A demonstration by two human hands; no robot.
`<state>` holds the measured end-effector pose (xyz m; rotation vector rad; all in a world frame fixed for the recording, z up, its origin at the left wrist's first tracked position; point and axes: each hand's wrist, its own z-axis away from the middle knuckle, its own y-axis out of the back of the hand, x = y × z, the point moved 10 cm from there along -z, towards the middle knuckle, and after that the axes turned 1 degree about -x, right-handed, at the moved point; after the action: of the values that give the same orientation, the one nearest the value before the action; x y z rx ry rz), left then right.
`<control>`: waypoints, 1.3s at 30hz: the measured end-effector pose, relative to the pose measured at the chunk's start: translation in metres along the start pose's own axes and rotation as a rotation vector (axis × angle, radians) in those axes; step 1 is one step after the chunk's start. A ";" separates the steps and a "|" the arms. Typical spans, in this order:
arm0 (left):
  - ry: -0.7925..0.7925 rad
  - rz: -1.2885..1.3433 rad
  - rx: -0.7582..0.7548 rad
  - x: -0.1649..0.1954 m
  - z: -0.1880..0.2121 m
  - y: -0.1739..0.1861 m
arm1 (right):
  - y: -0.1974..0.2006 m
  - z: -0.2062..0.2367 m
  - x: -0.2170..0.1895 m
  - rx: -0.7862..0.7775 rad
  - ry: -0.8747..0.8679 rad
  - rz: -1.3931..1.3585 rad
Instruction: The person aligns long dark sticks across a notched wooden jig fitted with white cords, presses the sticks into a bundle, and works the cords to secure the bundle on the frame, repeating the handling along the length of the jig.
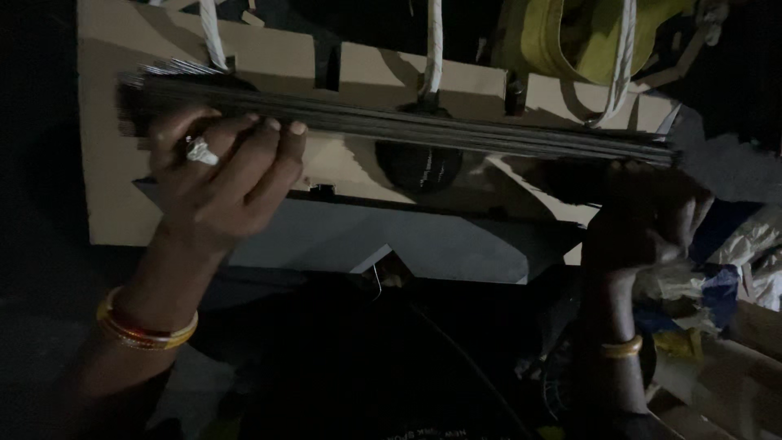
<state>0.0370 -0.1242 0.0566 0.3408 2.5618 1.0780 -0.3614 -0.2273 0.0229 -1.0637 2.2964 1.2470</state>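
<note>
You're in a dim packing workshop: flat tan cardboard bag panels (277, 65) with white rope handles (433, 45), paper scraps (733, 269) heaped alongside.

A stack of flat paper bags (391, 122) runs across the upper half of the frame, seen edge-on as a dark band, with tan and grey panels behind and white rope handles (433, 45) rising to the top edge. At lower right lie crumpled wrappers (725, 285), white, blue and yellow.
</note>
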 end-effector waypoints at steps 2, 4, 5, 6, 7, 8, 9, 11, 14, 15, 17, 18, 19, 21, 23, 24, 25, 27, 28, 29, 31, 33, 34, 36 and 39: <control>0.031 -0.002 -0.050 0.000 -0.002 0.008 | -0.007 0.001 -0.046 -0.078 0.347 0.258; 0.076 -0.088 -0.086 0.016 -0.003 0.021 | -0.017 0.004 -0.066 -0.212 0.327 0.327; 0.151 0.125 -0.205 0.023 -0.001 0.017 | -0.022 0.008 -0.079 -0.280 0.314 0.359; 0.226 0.341 -0.317 0.033 0.003 0.008 | -0.030 0.018 -0.096 -0.344 0.314 0.421; 0.239 0.365 -0.385 0.040 0.007 0.001 | -0.045 0.031 -0.113 -0.407 0.319 0.486; 0.254 0.389 -0.456 0.049 0.011 -0.005 | -0.068 0.043 -0.116 -0.611 0.170 0.265; 0.269 0.416 -0.526 0.055 0.017 -0.012 | -0.091 0.060 -0.122 -0.809 0.020 0.037; 0.392 0.594 -0.724 0.061 0.036 -0.033 | -0.104 0.067 -0.152 -0.834 0.118 0.117; 0.459 0.701 -0.816 0.066 0.049 -0.045 | -0.112 0.060 -0.170 -0.841 0.071 0.138; 0.466 0.715 -0.816 0.068 0.049 -0.045 | -0.113 0.058 -0.171 -0.845 0.022 0.131; 0.413 0.602 -0.681 0.065 0.039 -0.034 | -0.114 0.052 -0.179 -0.843 0.019 0.103; 0.386 0.545 -0.614 0.065 0.034 -0.029 | -0.114 0.049 -0.180 -0.840 0.017 0.089; 0.398 0.560 -0.606 0.065 0.034 -0.029 | -0.114 0.048 -0.181 -0.839 0.030 0.075; 0.417 0.592 -0.592 0.065 0.034 -0.029 | -0.114 0.048 -0.181 -0.835 0.050 0.049; 0.424 0.624 -0.594 0.067 0.035 -0.030 | -0.114 0.051 -0.176 -0.842 0.052 0.060; 0.428 0.640 -0.596 0.067 0.036 -0.030 | -0.114 0.053 -0.173 -0.846 0.052 0.065; 0.437 0.647 -0.589 0.067 0.036 -0.030 | -0.113 0.055 -0.172 -0.831 0.065 0.090; 0.450 0.658 -0.568 0.066 0.035 -0.028 | -0.114 0.058 -0.172 -0.794 0.093 0.141; 0.432 0.638 -0.561 0.067 0.034 -0.027 | -0.115 0.059 -0.172 -0.786 0.076 0.142; 0.417 0.617 -0.553 0.068 0.032 -0.027 | -0.116 0.060 -0.173 -0.778 0.061 0.144; 0.400 0.587 -0.558 0.069 0.031 -0.027 | -0.118 0.060 -0.174 -0.775 0.031 0.158; 0.395 0.576 -0.593 0.070 0.032 -0.030 | -0.118 0.059 -0.173 -0.791 -0.006 0.185; 0.376 0.555 -0.584 0.070 0.032 -0.029 | -0.117 0.057 -0.177 -0.781 0.010 0.166; 0.340 0.520 -0.562 0.071 0.031 -0.026 | -0.113 0.054 -0.182 -0.765 0.039 0.134; 0.369 0.575 -0.600 0.072 0.036 -0.031 | -0.111 0.050 -0.186 -0.741 0.087 0.104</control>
<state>-0.0173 -0.0977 -0.0053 0.7982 2.3072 2.2192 -0.1578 -0.1388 0.0383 -1.2317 1.9865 2.2242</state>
